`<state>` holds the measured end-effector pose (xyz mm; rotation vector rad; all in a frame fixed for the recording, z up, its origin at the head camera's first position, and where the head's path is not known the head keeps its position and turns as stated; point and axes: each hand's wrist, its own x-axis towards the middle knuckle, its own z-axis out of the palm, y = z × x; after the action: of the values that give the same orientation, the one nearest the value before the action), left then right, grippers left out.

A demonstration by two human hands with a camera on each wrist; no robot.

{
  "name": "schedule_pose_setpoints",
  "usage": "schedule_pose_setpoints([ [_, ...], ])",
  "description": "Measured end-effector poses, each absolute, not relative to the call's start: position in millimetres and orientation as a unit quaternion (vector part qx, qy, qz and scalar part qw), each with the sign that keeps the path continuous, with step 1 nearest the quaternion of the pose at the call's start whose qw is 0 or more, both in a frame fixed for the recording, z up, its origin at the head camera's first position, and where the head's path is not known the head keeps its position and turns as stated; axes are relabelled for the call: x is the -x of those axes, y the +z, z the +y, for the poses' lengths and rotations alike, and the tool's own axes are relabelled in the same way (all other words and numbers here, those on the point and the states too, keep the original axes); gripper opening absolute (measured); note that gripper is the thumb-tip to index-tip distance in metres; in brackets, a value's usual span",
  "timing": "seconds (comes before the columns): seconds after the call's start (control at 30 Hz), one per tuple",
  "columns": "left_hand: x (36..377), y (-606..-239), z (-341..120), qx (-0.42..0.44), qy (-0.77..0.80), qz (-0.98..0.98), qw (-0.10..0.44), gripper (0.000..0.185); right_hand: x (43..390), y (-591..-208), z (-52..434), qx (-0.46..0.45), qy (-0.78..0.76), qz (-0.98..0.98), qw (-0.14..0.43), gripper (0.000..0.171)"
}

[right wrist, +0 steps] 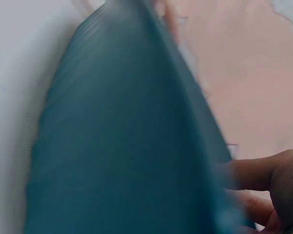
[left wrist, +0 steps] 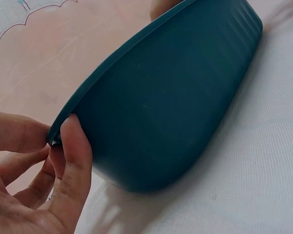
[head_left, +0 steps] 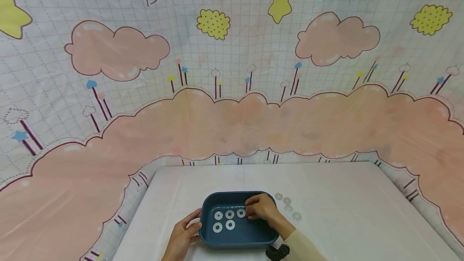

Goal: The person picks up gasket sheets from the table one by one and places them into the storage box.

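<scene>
A dark blue plastic bin (head_left: pixel 239 245) stands on the white table, with several flat white washers (head_left: pixel 230 224) in two rows on its floor. At the bin's left end, my left hand (head_left: pixel 182 235) pinches the rim; the left wrist view shows thumb and fingers at the rim (left wrist: pixel 83 90). My right hand (head_left: pixel 264 209) reaches over the right side into the bin, its fingers beside the rightmost washer (head_left: pixel 241 213) of the back row. In the right wrist view the bin wall (right wrist: pixel 112 126) hides the fingertips, so whether they hold a washer is unclear.
Several pale, see-through discs (head_left: pixel 287 200) lie on the white table (head_left: pixel 337 204) to the right of the bin. A dark wrist strap (head_left: pixel 277 252) sits near the bin's front right corner. A printed cloth (head_left: pixel 253 126) with clouds hangs behind the table.
</scene>
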<state>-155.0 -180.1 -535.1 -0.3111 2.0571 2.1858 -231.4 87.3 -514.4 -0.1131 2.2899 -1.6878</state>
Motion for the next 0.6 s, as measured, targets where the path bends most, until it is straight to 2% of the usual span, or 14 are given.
schedule_pose_setpoints([
  [0.3,155.1,-534.0,-179.4,0.107,0.721,0.682,0.062,0.057,223.0,-491.2,100.9,0.058,-0.627,0.764,0.142,0.030],
  [0.6,155.2,-533.8,-182.1,0.106,0.721,0.681,0.075,0.057,217.8,-477.4,121.4,0.068,-0.656,0.743,0.110,0.030],
])
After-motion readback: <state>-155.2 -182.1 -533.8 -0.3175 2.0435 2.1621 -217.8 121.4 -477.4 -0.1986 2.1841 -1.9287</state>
